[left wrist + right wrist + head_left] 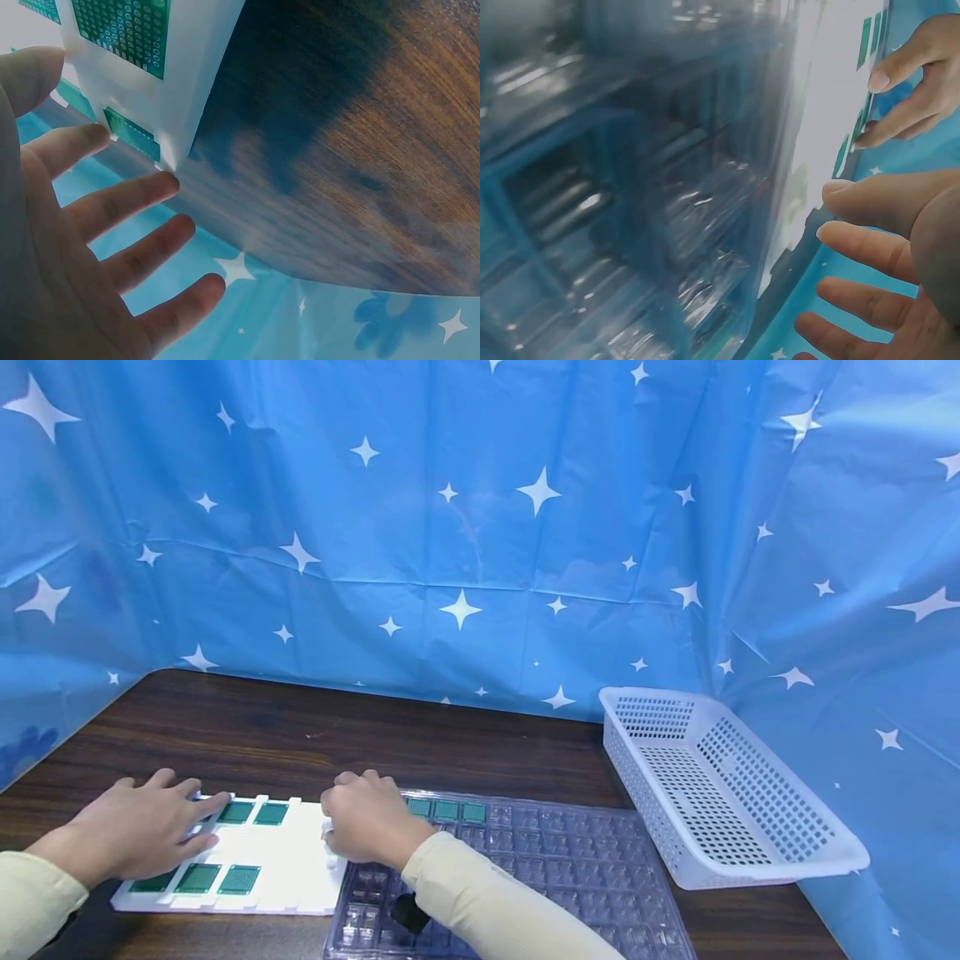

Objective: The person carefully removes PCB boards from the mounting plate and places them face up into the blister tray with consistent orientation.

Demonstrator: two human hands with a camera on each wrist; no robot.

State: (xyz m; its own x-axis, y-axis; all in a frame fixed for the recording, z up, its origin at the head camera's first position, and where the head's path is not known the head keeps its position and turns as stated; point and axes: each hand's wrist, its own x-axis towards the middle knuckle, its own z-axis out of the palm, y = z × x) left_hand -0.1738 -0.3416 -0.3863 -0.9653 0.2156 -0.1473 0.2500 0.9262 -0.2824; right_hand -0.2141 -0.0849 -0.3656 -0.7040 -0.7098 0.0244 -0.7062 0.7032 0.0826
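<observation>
My left hand (150, 827) rests on the left end of a white slotted holder (288, 856), fingers spread at its far edge. Green perforated circuit boards (240, 879) sit in two rows along that holder. In the left wrist view, the fingers (124, 206) are apart, with fingertips right at the holder's corner. Over the holder's right end is my right hand (371, 818), its thumb and forefinger separated in the right wrist view, nothing visible between them. A faint greenish patch (799, 184) shows on the holder near those fingertips. Beside it lies a clear compartment tray (592, 860), partly under the right forearm.
Several green boards (446, 811) fill pockets in the tray's far row. A white perforated basket (637, 785) stands at the right, close to the tray. Dark wood tabletop (315, 739) extends behind, up to a blue star-patterned curtain (420, 527).
</observation>
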